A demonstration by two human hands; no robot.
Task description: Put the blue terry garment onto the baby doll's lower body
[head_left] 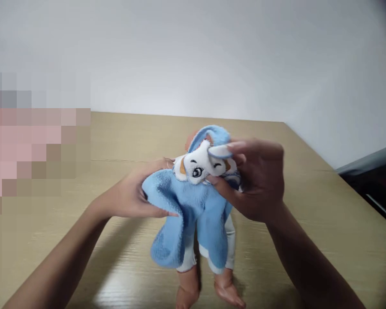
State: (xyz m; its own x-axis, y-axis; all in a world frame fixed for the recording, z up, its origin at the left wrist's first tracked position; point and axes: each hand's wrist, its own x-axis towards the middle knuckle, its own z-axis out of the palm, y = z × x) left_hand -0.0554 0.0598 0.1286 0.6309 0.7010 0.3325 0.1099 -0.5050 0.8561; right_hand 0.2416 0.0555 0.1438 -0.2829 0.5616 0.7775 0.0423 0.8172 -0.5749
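Note:
A small doll (209, 279) is held upright over the wooden table (309, 223), its bare feet near the bottom edge and its legs in white trousers. A fluffy blue hooded garment (193, 214) covers its body. The hood (206, 161) has a white animal face with ears and hides the doll's head. My left hand (135, 195) grips the blue fabric at the doll's left side, fingers closed round it. My right hand (257, 180) pinches the hood at its right ear, fingers curled.
A white wall rises behind the table's far edge. A dark object (376, 180) stands off the table's right side. A blurred pink and grey patch (32, 146) covers the left of the view.

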